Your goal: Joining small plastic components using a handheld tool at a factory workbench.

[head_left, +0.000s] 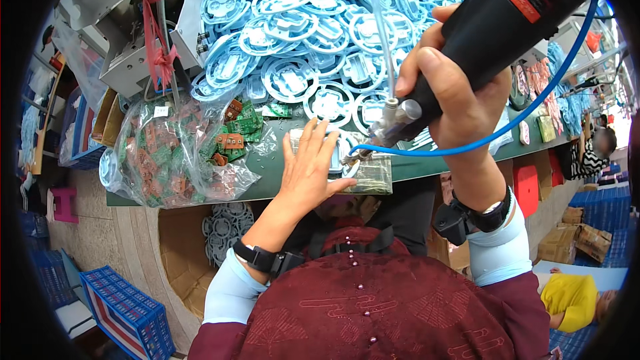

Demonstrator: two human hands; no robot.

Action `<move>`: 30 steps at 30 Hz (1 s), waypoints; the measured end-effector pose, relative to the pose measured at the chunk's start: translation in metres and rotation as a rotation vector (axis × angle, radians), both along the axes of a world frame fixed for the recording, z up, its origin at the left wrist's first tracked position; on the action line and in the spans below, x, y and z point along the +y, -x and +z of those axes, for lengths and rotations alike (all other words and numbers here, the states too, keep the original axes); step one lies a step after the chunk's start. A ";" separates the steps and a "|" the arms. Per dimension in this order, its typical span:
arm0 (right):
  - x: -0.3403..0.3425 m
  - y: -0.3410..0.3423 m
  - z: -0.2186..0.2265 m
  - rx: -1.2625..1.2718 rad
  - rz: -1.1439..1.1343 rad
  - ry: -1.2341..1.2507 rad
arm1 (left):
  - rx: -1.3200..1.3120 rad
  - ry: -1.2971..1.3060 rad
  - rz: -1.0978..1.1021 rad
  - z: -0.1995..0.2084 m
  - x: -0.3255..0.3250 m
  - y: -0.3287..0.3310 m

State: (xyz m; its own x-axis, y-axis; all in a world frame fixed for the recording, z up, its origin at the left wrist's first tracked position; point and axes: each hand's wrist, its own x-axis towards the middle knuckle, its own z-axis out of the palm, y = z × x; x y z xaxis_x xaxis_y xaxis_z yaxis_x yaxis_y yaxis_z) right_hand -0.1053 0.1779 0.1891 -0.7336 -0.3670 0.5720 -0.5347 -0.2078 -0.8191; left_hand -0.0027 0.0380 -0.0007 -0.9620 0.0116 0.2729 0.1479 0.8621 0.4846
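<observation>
My right hand [461, 97] is closed around a thick black power screwdriver [490, 23]. Its metal nose slants down to the left, and a thin blue hose [497, 141] runs from near the tip. My left hand [303, 170] lies flat with fingers stretched over a light blue plastic part [349, 153], which it partly hides. That part rests on a tape-wrapped block [377, 179] at the table's near edge. The driver's tip is close beside my left fingers; whether it touches the part I cannot tell.
A large heap of round light blue plastic parts [290, 30] covers the back of the green table [417, 172]. Clear bags of green and brown circuit boards [180, 153] lie at left by a grey metal machine [150, 43]. Blue crates [127, 310] stand on the floor. Other people are at right.
</observation>
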 end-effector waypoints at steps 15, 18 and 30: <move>-0.012 0.004 -0.028 -0.060 -0.005 -0.023 | -0.048 0.040 -0.040 -0.010 0.004 0.006; -0.003 0.005 -0.014 -0.044 0.106 -0.037 | -0.049 0.004 -0.026 -0.001 0.003 -0.001; 0.010 0.017 -0.014 -0.044 -0.019 0.036 | 0.042 0.030 -0.182 -0.009 0.021 -0.008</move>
State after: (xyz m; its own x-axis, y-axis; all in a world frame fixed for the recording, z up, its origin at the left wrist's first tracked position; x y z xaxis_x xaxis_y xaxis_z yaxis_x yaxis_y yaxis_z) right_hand -0.1228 0.1881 0.1749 -0.7650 -0.3328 0.5514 -0.5023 -0.2275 -0.8342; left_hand 0.0056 0.0588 -0.0094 -0.9310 0.1929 0.3097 0.3221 0.8334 0.4492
